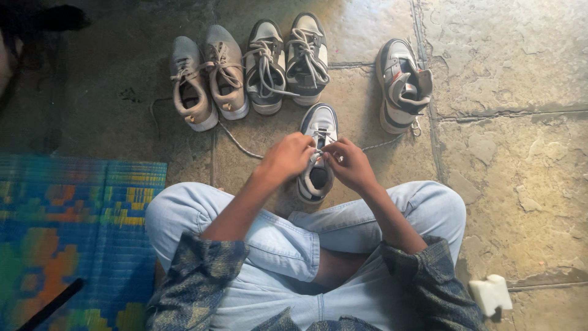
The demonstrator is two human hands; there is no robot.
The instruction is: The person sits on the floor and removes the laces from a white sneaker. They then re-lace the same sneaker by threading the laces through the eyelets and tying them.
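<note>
A white and navy sneaker [319,125] stands on the stone floor just in front of my crossed legs, toe pointing away. My left hand [288,157] and my right hand [350,163] meet over its tongue, each pinching part of the grey lace [245,145]. One lace end trails left across the floor, the other runs right toward a loose sneaker [401,86]. My legs are in light blue jeans.
Beyond the sneaker, a beige pair [206,76] and a grey and white pair [286,61] stand in a row. A colourful woven mat [73,214] lies at the left. A white block [490,294] sits at the lower right.
</note>
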